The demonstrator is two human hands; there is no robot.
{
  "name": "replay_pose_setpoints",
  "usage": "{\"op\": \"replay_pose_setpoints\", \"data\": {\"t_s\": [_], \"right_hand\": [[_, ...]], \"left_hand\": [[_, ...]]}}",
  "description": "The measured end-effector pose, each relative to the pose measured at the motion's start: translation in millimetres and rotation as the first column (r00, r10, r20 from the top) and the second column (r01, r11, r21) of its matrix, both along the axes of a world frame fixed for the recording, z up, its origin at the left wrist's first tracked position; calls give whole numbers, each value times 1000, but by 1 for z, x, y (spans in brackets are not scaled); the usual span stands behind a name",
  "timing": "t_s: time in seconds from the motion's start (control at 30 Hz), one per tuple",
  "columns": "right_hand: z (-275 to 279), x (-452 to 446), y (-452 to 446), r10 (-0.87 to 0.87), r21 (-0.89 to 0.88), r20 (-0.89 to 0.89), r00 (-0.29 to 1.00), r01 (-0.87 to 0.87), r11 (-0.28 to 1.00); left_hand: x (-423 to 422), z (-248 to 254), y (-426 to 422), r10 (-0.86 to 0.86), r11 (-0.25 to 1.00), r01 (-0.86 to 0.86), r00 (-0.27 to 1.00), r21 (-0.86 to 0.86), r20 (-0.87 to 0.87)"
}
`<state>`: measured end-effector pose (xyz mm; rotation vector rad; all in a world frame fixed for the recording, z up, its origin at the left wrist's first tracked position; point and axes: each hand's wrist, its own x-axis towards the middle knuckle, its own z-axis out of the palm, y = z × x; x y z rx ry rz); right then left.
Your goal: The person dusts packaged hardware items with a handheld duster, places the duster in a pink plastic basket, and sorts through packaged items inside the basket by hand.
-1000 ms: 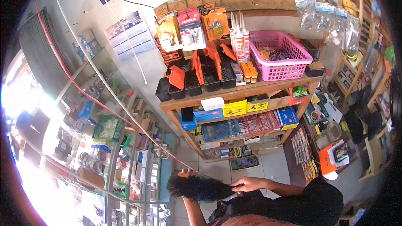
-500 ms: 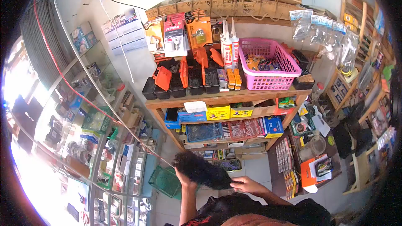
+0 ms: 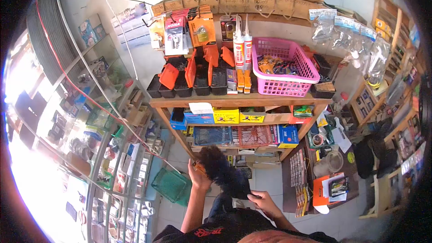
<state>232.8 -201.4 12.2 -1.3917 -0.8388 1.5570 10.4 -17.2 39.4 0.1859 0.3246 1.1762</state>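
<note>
A black fluffy duster (image 3: 223, 173) spans the space between my two hands, its bushy head up and to the left. My right hand (image 3: 265, 202) is closed around its narrow lower end. Beside the bushy head, my left hand (image 3: 199, 180) is curled round a small orange item (image 3: 198, 166), partly covered by the fingers and duster; its kind is unclear. Just beyond the hands stands a wooden shelf unit (image 3: 252, 100). Its lower shelf has a blue basket (image 3: 211, 136) and a red basket (image 3: 255, 136).
On top of the unit are a pink basket (image 3: 288, 81), sealant tubes (image 3: 243, 49), black bins with orange lids (image 3: 182, 78) and hanging padlock packs (image 3: 201, 29). Glass cases (image 3: 105, 162) line the left. A green basket (image 3: 168, 184) sits low. At right is a dark table (image 3: 292, 202).
The duster has turned steeper, and my left hand has risen with an orange item now showing in it. The view has shifted slightly.
</note>
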Motion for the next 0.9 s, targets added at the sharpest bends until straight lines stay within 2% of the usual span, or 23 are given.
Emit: {"op": "replay_pose_setpoints", "data": {"t_s": [0.03,0.13,0.17,0.27,0.3,0.37,0.47,0.53,0.57,0.67,0.7,0.73,0.77,0.8,0.87,0.9], "right_hand": [[2,-3,-1,-4,-16,34,999,4,1000],[19,-15,3,66,-42,31,997,-64,997],[9,-17,7,86,-15,69,994,-85,996],[1,-20,17,104,45,3,995,-104,993],[13,-27,20,25,-55,-40,999,-27,998],[12,-25,36,114,-68,4,993,-113,991],[4,-32,54,187,-84,79,979,-181,980],[17,-43,74,231,-93,86,969,-223,970],[22,-54,79,117,-75,34,993,-114,991],[26,-74,103,151,-190,-83,985,-164,968],[13,-77,117,340,-69,-37,940,-342,937],[8,-84,123,318,-135,-72,945,-325,936],[29,-98,127,292,-209,-106,951,-309,928],[40,-106,134,264,-277,-132,955,-291,916],[18,-104,157,514,-137,-68,855,-518,844],[19,-104,159,543,-156,-33,839,-541,826]], "left_hand": [[-5,-10,-1,-47,999,47,999,-4,-4],[-4,-6,5,-19,998,16,999,-61,-37],[-7,-5,9,-6,999,4,999,-52,-48],[-18,-9,13,16,999,-18,999,-36,-49],[-24,-11,16,19,999,-21,999,-29,-37],[-37,-14,22,30,1000,-30,999,-7,-25],[-57,-10,29,25,996,-32,995,-78,-92],[-65,-10,43,46,999,-47,998,-28,-44],[-67,-9,54,56,998,-56,998,0,-10],[-87,-7,76,43,996,-41,999,-79,19],[-96,-3,88,60,996,-60,998,-71,5],[-106,-1,92,77,994,-77,997,-77,-13],[-115,-3,92,93,991,-95,995,-90,-29],[-125,-12,97,132,991,-132,991,-34,-6],[-145,-30,109,187,978,-190,981,85,43],[-151,-34,100,71,987,-86,992,135,107]]}}
